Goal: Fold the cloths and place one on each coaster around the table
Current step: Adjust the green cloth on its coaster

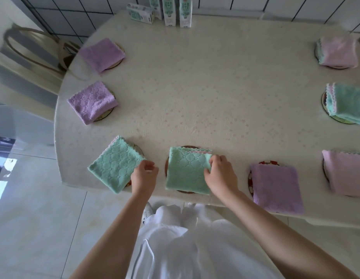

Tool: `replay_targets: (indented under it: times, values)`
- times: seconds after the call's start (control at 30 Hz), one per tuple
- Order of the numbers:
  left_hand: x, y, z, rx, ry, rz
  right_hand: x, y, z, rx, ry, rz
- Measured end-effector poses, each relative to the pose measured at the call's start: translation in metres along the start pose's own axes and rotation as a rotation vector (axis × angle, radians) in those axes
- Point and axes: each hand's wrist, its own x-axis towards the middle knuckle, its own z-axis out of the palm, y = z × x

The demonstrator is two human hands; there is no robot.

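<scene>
table (215,87): oval, cream cover, faint embossed flowers | middle green cloth (185,174): folded square, quilted fleece, scalloped pink-edged layers, lying on round coaster (186,147) at near edge | right hand (220,176): palm down, fingers curled, pinching that cloth's right edge | left hand (144,176): apart, loosely curled, holding nothing, beside left green cloth (114,164)

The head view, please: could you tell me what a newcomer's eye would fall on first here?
At the near edge of the pale table, the right hand pinches the right side of a folded green cloth lying on a coaster, while the left hand hangs loosely curled beside it. Other folded cloths, purple, pink and green, ring the table, with cartons at the far edge.
</scene>
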Motion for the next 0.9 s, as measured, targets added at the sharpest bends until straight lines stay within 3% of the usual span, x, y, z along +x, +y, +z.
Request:
replay_targets:
  times: [0.2, 0.33, 0.57, 0.67, 0.77, 0.9]
  values:
    - [0.034, -0.019, -0.050, 0.073, 0.104, 0.115, 0.013, -0.054, -0.003, 0.000, 0.097, -0.059]
    - [0.062, -0.045, -0.089, 0.107, 0.121, 0.109, 0.017, -0.107, 0.022, 0.120, -0.012, -0.181]
    - [0.083, -0.086, -0.128, 0.084, -0.011, 0.026, 0.011, -0.192, 0.077, 0.187, -0.116, -0.153]
    - [0.086, -0.094, -0.138, -0.024, -0.093, -0.138, 0.014, -0.211, 0.087, 0.156, -0.107, -0.085]
    - [0.086, -0.097, -0.144, -0.314, -0.210, -0.400, 0.018, -0.221, 0.092, 0.100, -0.101, -0.024]
    - [0.085, -0.094, -0.147, -0.479, -0.265, -0.553, 0.025, -0.230, 0.090, 0.060, -0.151, 0.030]
